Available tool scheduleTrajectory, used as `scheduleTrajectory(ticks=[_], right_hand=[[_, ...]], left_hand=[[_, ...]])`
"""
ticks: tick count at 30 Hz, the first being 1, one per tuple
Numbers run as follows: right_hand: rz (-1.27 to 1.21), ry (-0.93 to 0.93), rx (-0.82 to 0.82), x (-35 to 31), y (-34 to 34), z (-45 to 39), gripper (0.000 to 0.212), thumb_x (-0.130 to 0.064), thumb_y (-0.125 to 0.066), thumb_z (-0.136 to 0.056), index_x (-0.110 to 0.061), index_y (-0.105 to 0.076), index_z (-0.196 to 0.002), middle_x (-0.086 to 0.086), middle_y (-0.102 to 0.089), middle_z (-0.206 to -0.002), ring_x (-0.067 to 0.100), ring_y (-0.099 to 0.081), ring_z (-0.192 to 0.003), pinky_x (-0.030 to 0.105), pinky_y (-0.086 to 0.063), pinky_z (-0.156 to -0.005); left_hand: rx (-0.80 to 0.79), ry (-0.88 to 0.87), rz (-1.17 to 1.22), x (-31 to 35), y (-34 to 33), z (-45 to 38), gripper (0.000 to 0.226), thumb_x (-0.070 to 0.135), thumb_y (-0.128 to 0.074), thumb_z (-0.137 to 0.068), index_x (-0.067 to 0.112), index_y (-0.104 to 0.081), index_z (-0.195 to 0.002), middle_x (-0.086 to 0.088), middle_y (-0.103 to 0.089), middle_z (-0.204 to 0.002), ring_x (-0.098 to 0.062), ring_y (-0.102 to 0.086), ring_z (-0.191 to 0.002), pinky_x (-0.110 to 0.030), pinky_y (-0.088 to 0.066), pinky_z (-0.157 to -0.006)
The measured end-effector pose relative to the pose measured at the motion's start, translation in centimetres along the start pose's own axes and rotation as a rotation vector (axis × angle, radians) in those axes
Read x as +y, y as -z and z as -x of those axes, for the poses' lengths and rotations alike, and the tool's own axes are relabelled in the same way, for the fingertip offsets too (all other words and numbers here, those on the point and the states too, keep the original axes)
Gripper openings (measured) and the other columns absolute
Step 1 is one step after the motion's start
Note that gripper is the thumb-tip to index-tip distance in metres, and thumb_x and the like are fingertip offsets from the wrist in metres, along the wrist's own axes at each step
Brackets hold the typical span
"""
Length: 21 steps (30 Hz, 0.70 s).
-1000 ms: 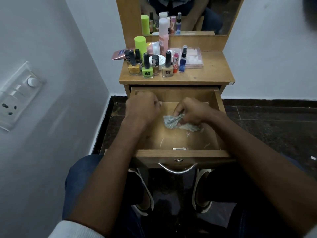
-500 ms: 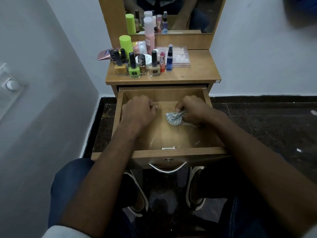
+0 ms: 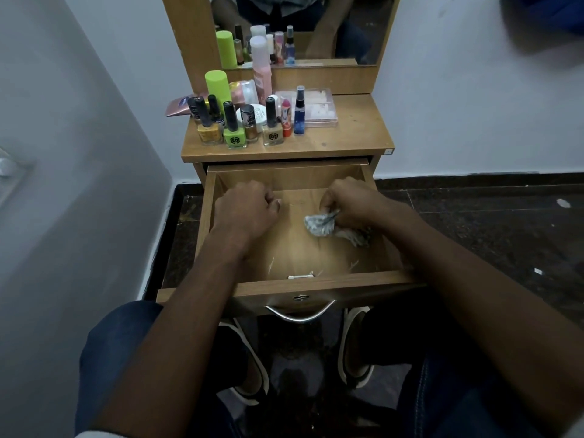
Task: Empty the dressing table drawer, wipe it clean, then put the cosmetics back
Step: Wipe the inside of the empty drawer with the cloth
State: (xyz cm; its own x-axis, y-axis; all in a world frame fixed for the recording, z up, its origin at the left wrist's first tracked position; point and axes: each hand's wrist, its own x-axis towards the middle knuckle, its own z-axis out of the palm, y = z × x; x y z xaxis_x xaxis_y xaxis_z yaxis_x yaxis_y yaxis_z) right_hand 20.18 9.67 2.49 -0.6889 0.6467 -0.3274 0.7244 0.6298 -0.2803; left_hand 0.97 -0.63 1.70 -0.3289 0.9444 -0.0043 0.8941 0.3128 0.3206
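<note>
Pulled-out wooden drawer in the near middle of the scene, under the dressing table top. Inside: only a crumpled grey-white cloth lying on the drawer floor toward the right, plus a few pale scratches or specks near the front wall. A small white latch piece at the inner front edge, a curved metal handle on the outer front.

Right hand inside the drawer at the right, fingers curled down and pinching the cloth against the floor. Left hand inside at the left, clenched into a loose fist, holding nothing visible, knuckles toward the far wall of the drawer.

Cosmetics grouped on the left half of the table top, all outside the drawer: a row of nail polish bottles nearest the front edge — yellow, green, bronze, beige — with a small red tube and a blue spray bottle just right of them. Behind: a tall lime-green cylinder, a pink bottle with white cap, a round white jar, a flat pink packet sticking over the left edge. A clear plastic box at the right of the group, contents pale and unclear. Mirror at the far side, repeating the bottles.
</note>
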Motion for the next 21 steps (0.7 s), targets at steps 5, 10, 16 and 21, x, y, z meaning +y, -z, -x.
scheduleTrajectory(ticks=[5,10,16,21], right_hand=[[0.024,-0.02,-0.267,-1.1,-0.6,1.0,0.029,-0.007,-0.085,-0.079,-0.033,-0.073,-0.078,-0.008,-0.072,-0.092,0.013,-0.066,-0.092,0.035,-0.06,-0.078],[0.077,0.0,-0.137,-1.4,-1.0,2.0,0.019,-0.013,-0.087,-0.078,-0.024,-0.075,-0.088,-0.007,-0.068,-0.087,0.014,-0.062,-0.086,0.03,-0.053,-0.07],[0.113,-0.041,-0.058,-1.3,-1.4,2.7,0.015,-0.016,-0.084,-0.082,-0.02,-0.075,-0.093,-0.001,-0.07,-0.093,0.018,-0.065,-0.09,0.033,-0.056,-0.075],[0.076,-0.06,-0.274,-1.7,-1.5,3.1,0.022,-0.004,-0.072,-0.088,-0.024,-0.066,-0.084,0.0,-0.068,-0.094,0.018,-0.063,-0.088,0.031,-0.053,-0.073]], left_hand=[[-0.005,-0.012,0.002,0.0,-0.1,0.2,0.024,0.044,-0.063,-0.102,0.025,-0.077,-0.103,0.0,-0.073,-0.096,-0.022,-0.068,-0.091,-0.041,-0.057,-0.085],[-0.019,-0.02,0.014,-0.1,-0.2,0.2,0.022,0.041,-0.063,-0.102,0.024,-0.077,-0.104,0.002,-0.072,-0.094,-0.017,-0.065,-0.087,-0.037,-0.053,-0.078],[-0.017,-0.019,0.01,-0.2,0.0,0.2,0.024,0.042,-0.063,-0.102,0.022,-0.077,-0.101,0.0,-0.072,-0.094,-0.021,-0.066,-0.089,-0.042,-0.058,-0.083],[-0.011,-0.008,0.018,-0.3,0.0,0.3,0.024,0.041,-0.064,-0.101,0.021,-0.077,-0.102,-0.001,-0.072,-0.094,-0.022,-0.068,-0.09,-0.044,-0.06,-0.084]])
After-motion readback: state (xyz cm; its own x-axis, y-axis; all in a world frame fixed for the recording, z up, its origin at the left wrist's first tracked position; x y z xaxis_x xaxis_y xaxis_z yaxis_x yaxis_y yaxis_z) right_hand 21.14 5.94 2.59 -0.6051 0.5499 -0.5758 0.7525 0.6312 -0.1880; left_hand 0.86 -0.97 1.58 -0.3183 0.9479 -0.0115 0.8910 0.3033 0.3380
